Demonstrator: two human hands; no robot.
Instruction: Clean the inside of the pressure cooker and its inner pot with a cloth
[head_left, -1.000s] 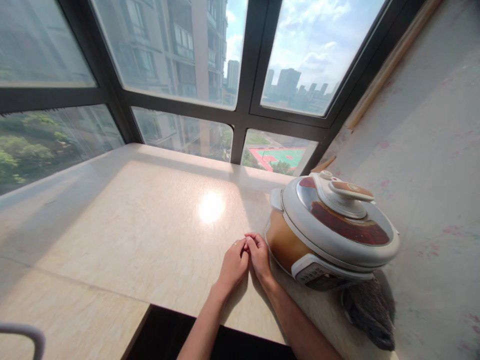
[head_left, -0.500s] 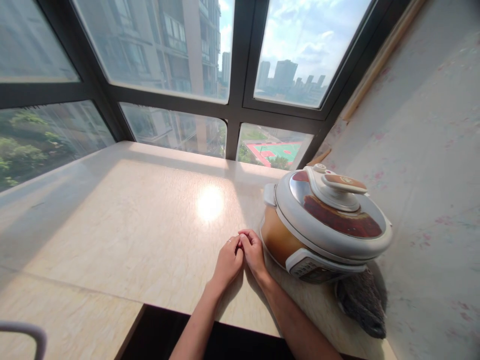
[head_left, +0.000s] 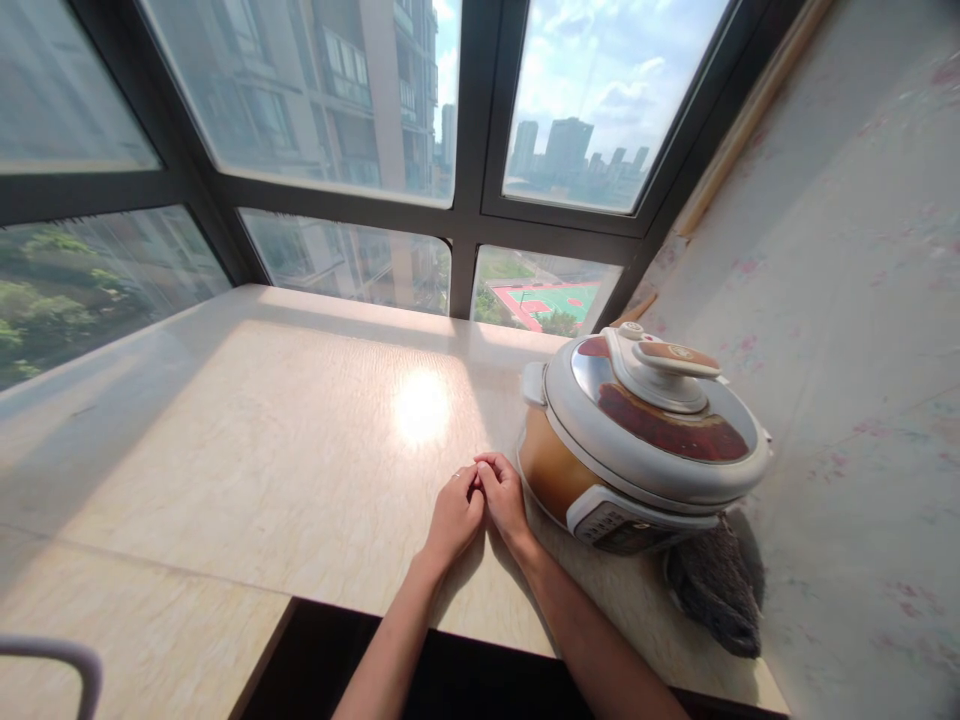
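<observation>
Electric cooker (head_left: 645, 445) is being supported on the counter (head_left: 300, 450) just beside the right hand (head_left: 502, 497). This hand and the left hand (head_left: 456, 512) are being held closed, tip to tip; any contents are being hidden. Dark-framed windows (head_left: 466, 230) and a floral-patterned wall (head_left: 855, 350) are being met by the glossy, marbled counter. The rounded gold body (head_left: 551, 460) is being capped by a white-rimmed lid (head_left: 667, 425); a ring (head_left: 456, 476) is being worn.
</observation>
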